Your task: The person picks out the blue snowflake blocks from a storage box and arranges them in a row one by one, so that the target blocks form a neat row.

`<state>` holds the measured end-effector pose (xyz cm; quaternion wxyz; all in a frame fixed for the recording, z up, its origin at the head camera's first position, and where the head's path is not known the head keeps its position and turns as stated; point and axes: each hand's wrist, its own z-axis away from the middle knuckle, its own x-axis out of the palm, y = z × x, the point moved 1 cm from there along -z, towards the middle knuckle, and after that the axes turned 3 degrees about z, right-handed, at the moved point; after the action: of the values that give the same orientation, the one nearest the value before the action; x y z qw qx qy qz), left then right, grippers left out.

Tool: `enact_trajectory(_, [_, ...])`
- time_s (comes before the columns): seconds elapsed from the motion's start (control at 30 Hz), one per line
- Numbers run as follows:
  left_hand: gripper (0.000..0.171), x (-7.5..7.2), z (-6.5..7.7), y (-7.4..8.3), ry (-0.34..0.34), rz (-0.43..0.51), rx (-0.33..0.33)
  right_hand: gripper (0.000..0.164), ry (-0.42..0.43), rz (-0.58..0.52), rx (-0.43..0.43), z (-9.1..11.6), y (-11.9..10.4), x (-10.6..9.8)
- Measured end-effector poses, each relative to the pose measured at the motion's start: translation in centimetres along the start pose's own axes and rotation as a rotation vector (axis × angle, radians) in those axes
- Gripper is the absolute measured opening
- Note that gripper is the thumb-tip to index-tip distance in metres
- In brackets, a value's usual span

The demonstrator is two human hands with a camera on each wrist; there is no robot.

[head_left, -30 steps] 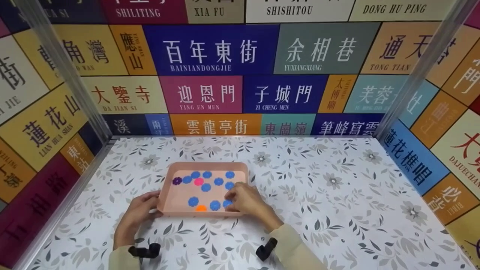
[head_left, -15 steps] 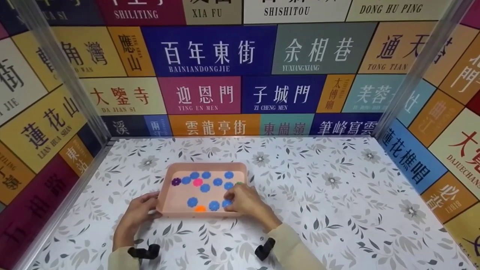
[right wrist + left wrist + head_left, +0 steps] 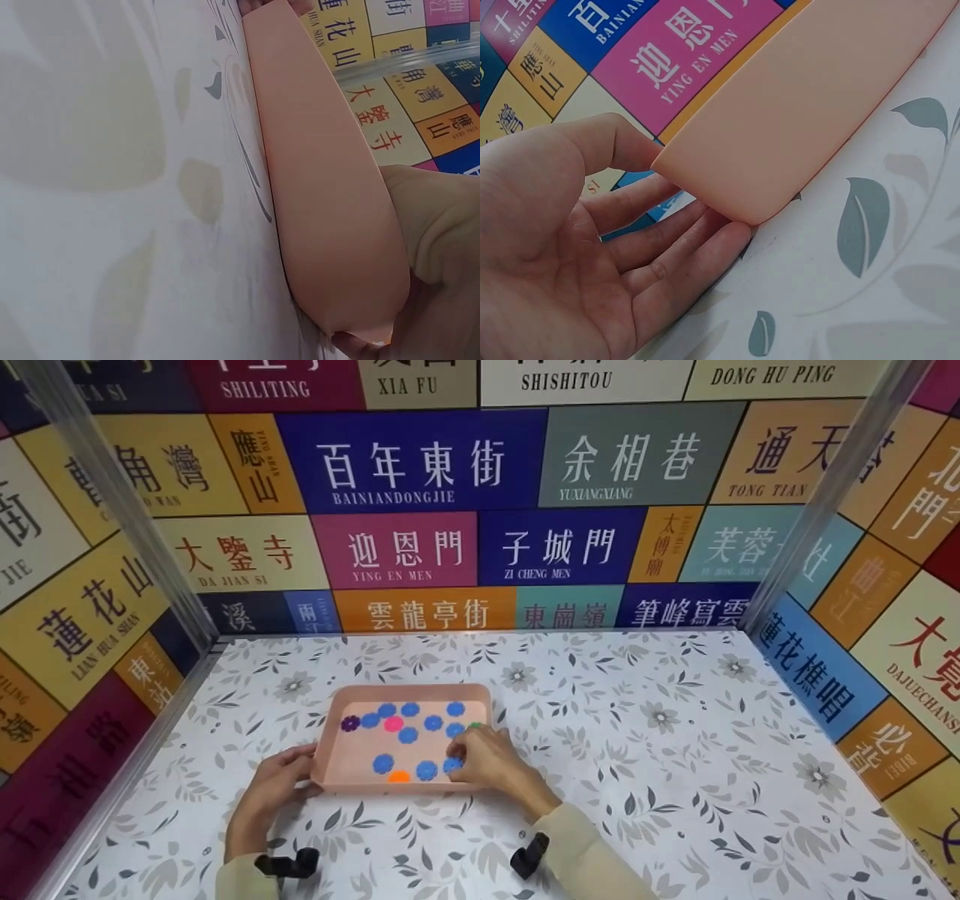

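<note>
A pink rectangular tray (image 3: 360, 787) lies on the patterned table. In it are several blue flower-shaped pieces (image 3: 426, 770), a dark purple one (image 3: 350, 724), a pink one (image 3: 393, 724) and an orange one (image 3: 399, 776). My left hand (image 3: 274, 786) holds the tray's near left corner; the left wrist view has the thumb at the rim and the other fingers along the end wall. My right hand (image 3: 487, 763) grips the near right corner, its curled thumb and index finger inside, close to a blue piece (image 3: 453, 764). A green bit (image 3: 475, 727) shows behind that hand, mostly hidden.
Walls printed with coloured sign panels (image 3: 409, 461) enclose the table (image 3: 637, 810) at the back and sides. Clear strips (image 3: 821, 502) run up the corners. A black wrist mount (image 3: 531, 856) sits on each sleeve.
The head view has shifted slightly, so the scene sits a little further left. Both hands, the tray and the pieces keep the same places relative to one another.
</note>
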<state>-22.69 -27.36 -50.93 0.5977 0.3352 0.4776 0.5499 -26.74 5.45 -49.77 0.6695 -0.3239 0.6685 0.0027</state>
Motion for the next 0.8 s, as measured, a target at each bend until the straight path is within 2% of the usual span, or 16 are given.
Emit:
enact_trajectory(0.13, [0.052, 0.0, 0.0, 0.0, 0.003, 0.005, 0.007, 0.026, 0.010, 0.008, 0.002, -0.1, -0.1, 0.1])
enact_trajectory(0.53, [0.053, -0.1, 0.0, 0.0, -0.001, -0.036, -0.040, 0.029, 0.052, -0.026, 0.017, -0.3, 0.3, -0.3])
enact_trajectory(0.8, [0.053, -0.2, 0.0, 0.0, -0.002, -0.030, -0.034, 0.029, 0.083, -0.046, 0.025, -0.5, 0.5, -2.1])
